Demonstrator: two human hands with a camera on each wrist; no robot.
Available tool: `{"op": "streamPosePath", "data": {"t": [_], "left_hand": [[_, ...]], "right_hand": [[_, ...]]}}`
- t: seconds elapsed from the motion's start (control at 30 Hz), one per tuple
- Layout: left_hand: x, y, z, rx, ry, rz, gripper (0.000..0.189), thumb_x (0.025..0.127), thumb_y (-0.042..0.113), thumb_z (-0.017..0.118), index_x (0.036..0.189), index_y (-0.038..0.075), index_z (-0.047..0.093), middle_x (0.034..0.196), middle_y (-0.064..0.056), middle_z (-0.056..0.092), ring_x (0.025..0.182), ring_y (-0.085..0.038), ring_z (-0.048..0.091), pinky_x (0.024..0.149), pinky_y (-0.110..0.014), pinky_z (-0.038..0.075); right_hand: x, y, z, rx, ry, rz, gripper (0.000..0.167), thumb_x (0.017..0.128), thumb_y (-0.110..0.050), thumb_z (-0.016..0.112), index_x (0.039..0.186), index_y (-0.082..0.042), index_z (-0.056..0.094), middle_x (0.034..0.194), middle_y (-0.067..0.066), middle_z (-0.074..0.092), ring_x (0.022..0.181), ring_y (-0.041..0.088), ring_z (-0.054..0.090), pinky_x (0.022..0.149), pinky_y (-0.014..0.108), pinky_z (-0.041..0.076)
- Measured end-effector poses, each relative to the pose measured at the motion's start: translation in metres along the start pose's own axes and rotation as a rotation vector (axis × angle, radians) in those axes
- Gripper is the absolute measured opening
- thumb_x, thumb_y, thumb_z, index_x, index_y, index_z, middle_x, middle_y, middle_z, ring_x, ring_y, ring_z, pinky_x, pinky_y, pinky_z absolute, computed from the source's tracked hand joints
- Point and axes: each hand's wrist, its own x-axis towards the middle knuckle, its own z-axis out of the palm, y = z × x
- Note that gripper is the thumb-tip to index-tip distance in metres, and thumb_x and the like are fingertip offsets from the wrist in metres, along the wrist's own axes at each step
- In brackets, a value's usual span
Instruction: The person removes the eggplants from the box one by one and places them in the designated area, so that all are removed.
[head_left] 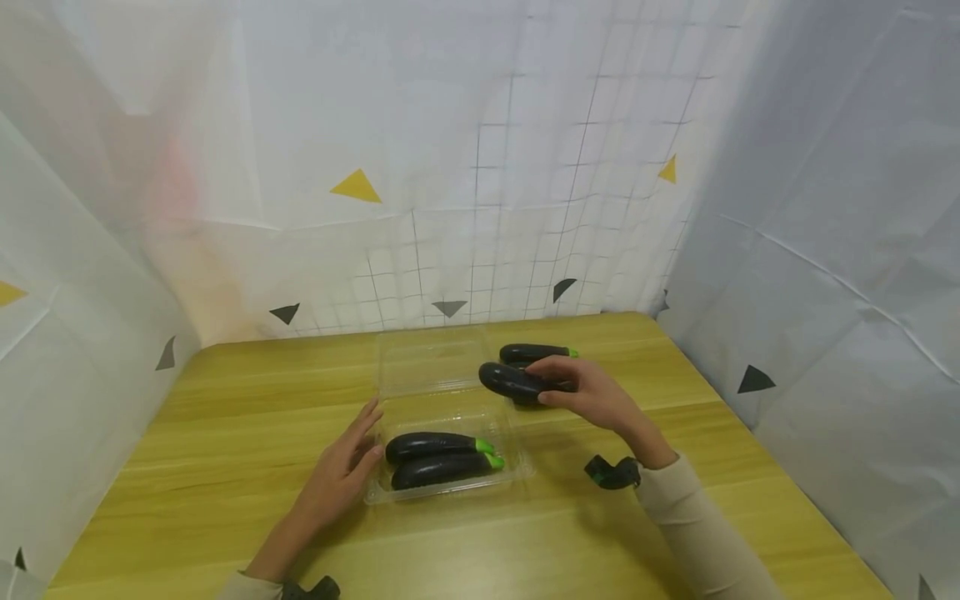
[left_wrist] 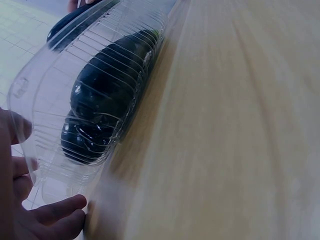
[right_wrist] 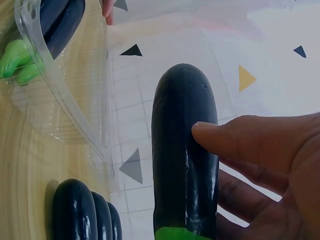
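Seen from the head view, the tray (head_left: 450, 493) of the clear container lies at about eight o'clock from the right hand (head_left: 592, 398), whose fingers pinch one eggplant (head_left: 506, 382), thumb against the others, above the counter (head_left: 262, 442). That held eggplant has its long axis running roughly from ten o'clock, at its blunt end, to four o'clock, near enough the lie of the pair in the tray, whose green caps point to three o'clock. The left hand (head_left: 341, 471) is nearer the tray, at its nine o'clock wall; its fingers are mostly straight, spread along the rim and grasping no eggplant.

By count: one container, its lid (head_left: 427, 362) laid back at twelve o'clock; two eggplants inside, upper (head_left: 431, 447) and lower (head_left: 442, 472); one in the right hand; and loose eggplants (right_wrist: 72, 210) on the counter, probably three, though the right wrist view cuts them off.
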Motion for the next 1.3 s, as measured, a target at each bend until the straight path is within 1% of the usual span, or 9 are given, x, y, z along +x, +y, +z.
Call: {"op": "streamPosePath", "data": {"t": [0.27,0.4,0.6,0.67,0.9,1.0,1.13,1.23,1.3], "left_hand": [[0.001,-0.002,-0.001,-0.003,-0.003,0.005,0.057,0.108,0.01,0.058,0.161,0.013,0.039,0.169,-0.002,0.028,0.125,-0.038,0.062,0.099,-0.051,0.053],[0.001,-0.003,-0.001,-0.01,-0.002,0.009,0.057,0.108,0.01,0.058,0.162,0.014,0.039,0.169,-0.002,0.028,0.125,-0.038,0.061,0.099,-0.048,0.054],[0.001,-0.004,-0.001,-0.03,0.004,0.016,0.057,0.107,0.009,0.059,0.161,0.014,0.039,0.168,-0.012,0.03,0.125,-0.04,0.061,0.1,-0.042,0.053],[0.001,-0.003,-0.001,-0.044,0.003,0.024,0.057,0.107,0.008,0.058,0.161,0.012,0.039,0.168,-0.012,0.03,0.125,-0.041,0.061,0.1,-0.044,0.053],[0.002,0.0,-0.003,-0.079,0.001,0.028,0.057,0.107,0.006,0.058,0.161,0.012,0.04,0.168,-0.007,0.029,0.126,-0.044,0.059,0.099,-0.05,0.052],[0.002,0.0,-0.003,-0.083,0.002,0.03,0.058,0.106,0.005,0.059,0.161,0.012,0.04,0.168,-0.007,0.029,0.125,-0.043,0.06,0.099,-0.051,0.052],[0.002,-0.001,-0.002,-0.075,0.002,0.039,0.058,0.106,0.003,0.059,0.16,0.008,0.04,0.168,-0.012,0.03,0.124,-0.045,0.06,0.098,-0.051,0.053],[0.002,-0.002,-0.002,-0.077,0.002,0.04,0.057,0.106,0.003,0.058,0.16,0.008,0.04,0.168,-0.013,0.029,0.124,-0.045,0.06,0.098,-0.051,0.053],[0.002,-0.002,-0.002,-0.083,0.001,0.033,0.057,0.107,0.004,0.058,0.16,0.01,0.04,0.168,-0.01,0.029,0.125,-0.044,0.06,0.099,-0.051,0.052]], "right_hand": [[-0.001,0.0,-0.007,-0.018,-0.004,0.02,0.037,0.096,-0.009,0.077,0.132,-0.01,0.07,0.127,0.008,0.069,0.116,0.028,0.064,0.094,0.05,0.055],[-0.002,0.002,-0.009,-0.027,-0.011,0.032,0.037,0.095,-0.008,0.077,0.131,-0.012,0.07,0.127,0.006,0.069,0.117,0.026,0.064,0.095,0.05,0.054],[-0.003,0.005,-0.012,-0.035,-0.019,0.042,0.037,0.096,-0.008,0.076,0.132,-0.012,0.07,0.128,0.007,0.069,0.117,0.027,0.064,0.095,0.05,0.054],[-0.003,0.007,-0.013,-0.028,-0.023,0.049,0.037,0.096,-0.008,0.076,0.132,-0.011,0.07,0.128,0.007,0.069,0.117,0.027,0.064,0.095,0.05,0.054],[-0.005,0.013,-0.016,-0.017,-0.025,0.059,0.037,0.095,-0.005,0.076,0.132,-0.01,0.07,0.128,0.008,0.069,0.116,0.027,0.064,0.095,0.05,0.054],[-0.006,0.015,-0.017,-0.011,-0.024,0.055,0.037,0.095,-0.005,0.076,0.132,-0.009,0.07,0.128,0.009,0.068,0.117,0.029,0.064,0.096,0.052,0.053],[-0.008,0.016,-0.019,0.0,-0.026,0.051,0.038,0.095,-0.005,0.076,0.132,-0.008,0.07,0.129,0.01,0.068,0.119,0.03,0.064,0.097,0.052,0.054],[-0.008,0.018,-0.019,-0.004,-0.029,0.044,0.038,0.095,-0.005,0.076,0.132,-0.007,0.07,0.13,0.01,0.068,0.119,0.03,0.064,0.096,0.051,0.054],[-0.009,0.018,-0.02,-0.006,-0.032,0.04,0.038,0.095,-0.003,0.076,0.132,-0.006,0.07,0.13,0.01,0.068,0.119,0.03,0.064,0.095,0.05,0.055]]}}
